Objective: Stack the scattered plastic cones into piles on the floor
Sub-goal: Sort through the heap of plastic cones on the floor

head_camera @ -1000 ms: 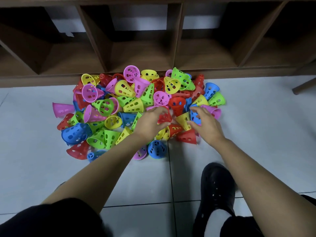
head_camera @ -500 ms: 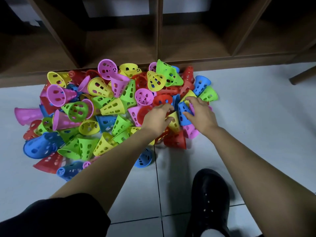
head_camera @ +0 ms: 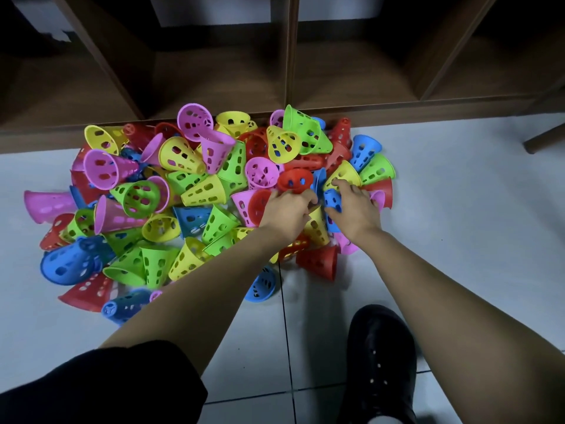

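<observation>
Several perforated plastic cones in pink, yellow, green, red and blue lie in a loose heap (head_camera: 195, 191) on the pale tiled floor. My left hand (head_camera: 286, 211) reaches into the heap's right part, its fingers curled round the rim of a red cone (head_camera: 295, 180). Right beside it, my right hand (head_camera: 354, 208) grips a blue cone (head_camera: 331, 201), and its fingertips touch a yellow cone (head_camera: 344, 175). Between the two hands lies another yellow cone (head_camera: 316, 223). No cones stand stacked in a pile.
A low wooden shelf unit (head_camera: 290, 71) with open compartments runs along the back, and the heap touches its base. My black shoe (head_camera: 379, 362) stands on the floor at the lower right. Bare tiles (head_camera: 474, 224) spread to the right of the heap.
The camera has dropped closer to the heap. Both hands have pushed a little further into the cones, the right hand closing over the blue cone.
</observation>
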